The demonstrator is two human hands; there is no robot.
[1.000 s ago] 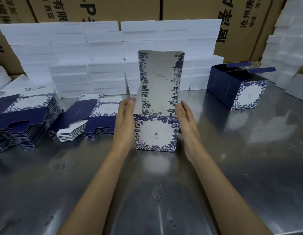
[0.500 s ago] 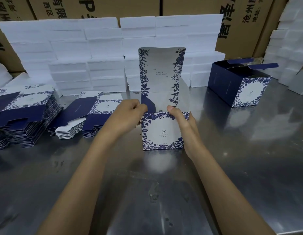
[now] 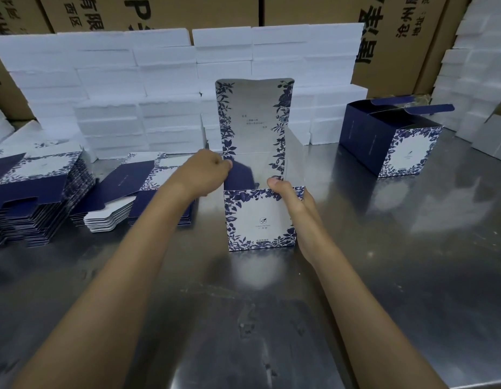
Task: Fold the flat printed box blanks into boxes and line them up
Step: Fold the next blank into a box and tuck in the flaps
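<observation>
A blue-and-white floral printed box [image 3: 257, 220] stands upright on the steel table, its tall lid flap [image 3: 253, 119] pointing up. My left hand [image 3: 206, 171] pinches the box's dark blue left side flap [image 3: 239, 176] and bends it inward. My right hand [image 3: 292, 200] grips the box's right front corner, thumb on the top edge. Flat blanks lie in two stacks at the left [image 3: 33, 192] [image 3: 137, 192]. A finished dark blue box [image 3: 392, 138] with open top flaps stands at the far right.
White foam blocks [image 3: 165, 88] are piled in a wall behind the work area and at the right [image 3: 473, 68]. Brown cartons [image 3: 398, 32] stand behind them. The steel table [image 3: 243, 318] is scuffed and reflective.
My left hand left the box's side and curled round the blue side flap, folding it inward. My right hand slid up to the top edge. The box shifted slightly right.
</observation>
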